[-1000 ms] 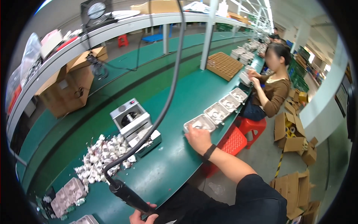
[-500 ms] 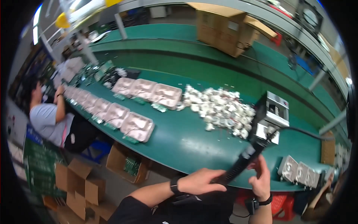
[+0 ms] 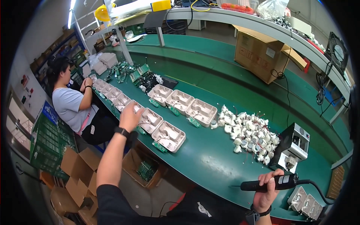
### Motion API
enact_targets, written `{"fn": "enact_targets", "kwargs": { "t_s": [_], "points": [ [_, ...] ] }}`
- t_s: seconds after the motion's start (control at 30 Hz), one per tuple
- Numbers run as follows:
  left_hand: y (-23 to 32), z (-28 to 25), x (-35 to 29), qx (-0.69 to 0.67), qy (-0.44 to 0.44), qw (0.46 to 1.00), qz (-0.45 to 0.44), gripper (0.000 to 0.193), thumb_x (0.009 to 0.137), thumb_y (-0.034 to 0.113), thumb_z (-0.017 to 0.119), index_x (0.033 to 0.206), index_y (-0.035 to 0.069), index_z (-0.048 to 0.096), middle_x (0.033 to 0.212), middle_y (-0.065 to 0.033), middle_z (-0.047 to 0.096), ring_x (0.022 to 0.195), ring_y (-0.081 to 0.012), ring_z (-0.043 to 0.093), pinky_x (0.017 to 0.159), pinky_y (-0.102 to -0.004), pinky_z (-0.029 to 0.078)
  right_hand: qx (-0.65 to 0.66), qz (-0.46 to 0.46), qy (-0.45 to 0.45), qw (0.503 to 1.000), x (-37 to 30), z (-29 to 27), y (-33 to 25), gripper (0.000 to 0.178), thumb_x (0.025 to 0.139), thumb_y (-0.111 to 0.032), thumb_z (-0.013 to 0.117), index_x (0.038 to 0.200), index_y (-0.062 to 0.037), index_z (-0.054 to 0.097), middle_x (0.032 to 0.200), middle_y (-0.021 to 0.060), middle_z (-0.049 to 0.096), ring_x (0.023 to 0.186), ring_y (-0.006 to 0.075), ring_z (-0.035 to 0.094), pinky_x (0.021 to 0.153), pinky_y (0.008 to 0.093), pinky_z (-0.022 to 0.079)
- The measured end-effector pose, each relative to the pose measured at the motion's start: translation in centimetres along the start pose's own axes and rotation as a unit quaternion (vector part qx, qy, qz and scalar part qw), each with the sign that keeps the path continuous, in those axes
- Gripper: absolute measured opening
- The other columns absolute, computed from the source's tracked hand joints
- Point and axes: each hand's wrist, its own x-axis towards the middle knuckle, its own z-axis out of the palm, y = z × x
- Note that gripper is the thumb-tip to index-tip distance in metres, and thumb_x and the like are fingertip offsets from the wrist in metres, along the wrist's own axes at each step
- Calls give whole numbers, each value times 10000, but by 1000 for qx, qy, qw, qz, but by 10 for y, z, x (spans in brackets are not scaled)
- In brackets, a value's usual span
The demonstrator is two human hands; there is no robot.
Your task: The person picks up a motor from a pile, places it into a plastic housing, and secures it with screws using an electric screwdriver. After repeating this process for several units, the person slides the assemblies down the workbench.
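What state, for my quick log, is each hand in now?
Left hand: by a pale tray, grip cannot be told.
Right hand: closed, holding a black screwdriver.

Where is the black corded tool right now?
In the head view, at lower right: the black corded tool is in the right hand, just below the grey-and-black machine.

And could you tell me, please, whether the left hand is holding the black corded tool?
No, the black corded tool is gripped in the right hand.
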Motion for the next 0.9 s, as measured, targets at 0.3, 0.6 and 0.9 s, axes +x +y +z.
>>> {"fn": "enact_targets", "kwargs": {
  "t_s": [0.3,0.6,0.9],
  "points": [
    [-119,24,43,156,-104,974,-128,392,940,319,627,1187,16,606,1109,-245,682,1051,-425,642,922,-498,509,-66,-32,16,997,-5,-2,16,400,848,-187,731,1126,-108,455,809,13,505,681,152,519,773,358,441],
    [-41,22,-11,61,-101,993,10,278,947,233,630,1140,33,617,1006,-207,721,935,-396,690,817,-486,537,-74,-69,22,995,2,20,21,374,846,-133,701,1128,-102,458,829,9,487,683,140,482,749,341,425],
    [102,6,-85,-104,-227,964,87,269,928,148,671,1149,-3,637,993,-197,727,930,-325,719,789,-393,555,-139,-169,35,975,3,-16,1,326,843,-67,648,1098,-109,450,759,19,501,654,157,498,778,371,444]
  ]
}}
